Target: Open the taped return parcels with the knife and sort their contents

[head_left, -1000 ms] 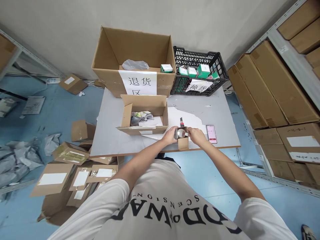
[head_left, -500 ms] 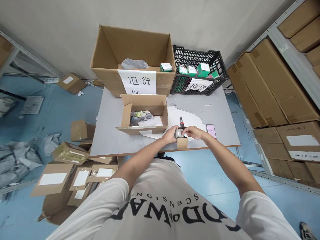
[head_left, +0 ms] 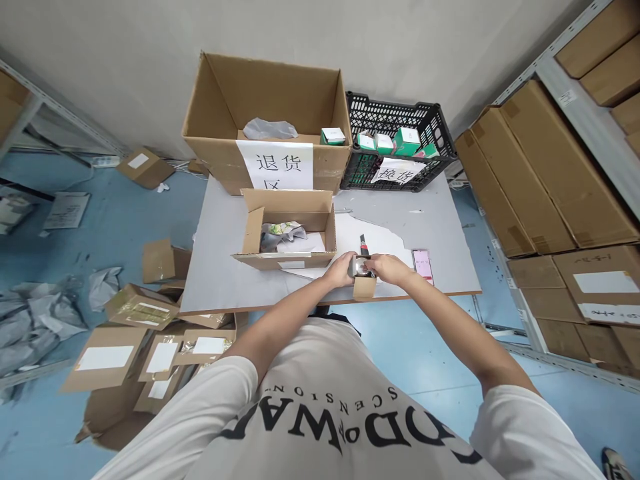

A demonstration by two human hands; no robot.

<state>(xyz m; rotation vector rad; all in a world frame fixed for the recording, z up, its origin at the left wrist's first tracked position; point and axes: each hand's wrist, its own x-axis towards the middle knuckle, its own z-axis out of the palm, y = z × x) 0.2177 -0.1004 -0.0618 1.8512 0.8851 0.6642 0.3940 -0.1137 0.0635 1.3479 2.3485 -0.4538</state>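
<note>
Floor boxes (head_left: 145, 313): taped cartons with white labels lie heaped at lower left of the frame, beside the counter (head_left: 220, 267).
Open carton (head_left: 287, 230): sits at centre of the counter, flaps up, crumpled wrapping inside, close by for reaching.
Labelled box (head_left: 270, 120): big carton at upper centre, a paper sign on its front wall.
Left hand (head_left: 343, 270): curled around the left side of the small box (head_left: 365, 285), steadying it at the counter's near edge.
Small box: centre of frame, open, a shiny round item showing inside.
Right hand (head_left: 387, 268): fingers closed on the box's top right, at the item.
Phone (head_left: 423, 265): flat on the counter, just right of the hands.
Crate (head_left: 400, 143): black, upper right, holding green-and-white packs.
</note>
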